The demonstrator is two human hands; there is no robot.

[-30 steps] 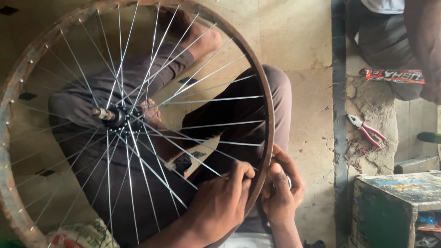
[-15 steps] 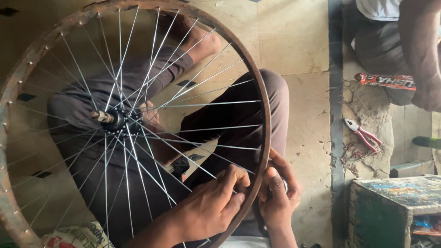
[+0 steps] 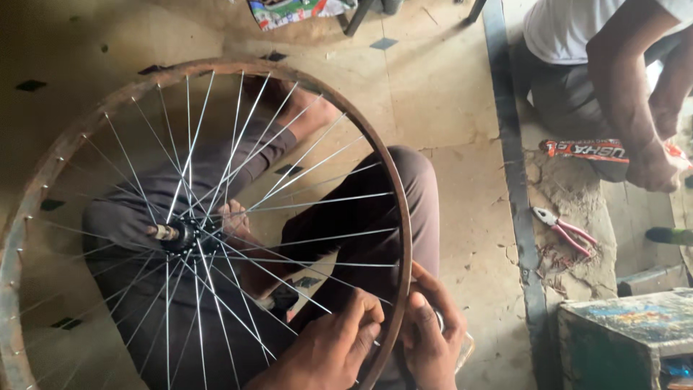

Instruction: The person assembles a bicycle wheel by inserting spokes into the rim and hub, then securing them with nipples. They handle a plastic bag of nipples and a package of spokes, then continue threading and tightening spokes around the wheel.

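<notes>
Both hands: I saw my left hand [image 3: 328, 347] curled inside the rim [image 3: 393, 180], fingers pinched together on a spoke [image 3: 289, 285] near its outer end; my right hand [image 3: 432, 336] sat just outside the rim, closed around a small metal piece I could not make out.
Wheel: it stood tilted across my lap, its lowest stretch of rim running between the two hands, hub [image 3: 180, 235] well to the left.
Slip risk: I judged the pinch on the thin spoke weak; a jerk could have let it spring free or let the piece drop to the floor [image 3: 447, 108].
Pinch risk: fingers lay close to crossing spokes, so a turn of the wheel might have trapped them.
Nearby: pliers [image 3: 567, 231] lay on the ledge to my right, near a green box [image 3: 628, 339]; another person's arm [image 3: 621, 94] worked beyond.
Change: compared with half a second earlier, my view had dropped and swung left, bringing more of that person in; both hands had kept their places on the rim.
</notes>
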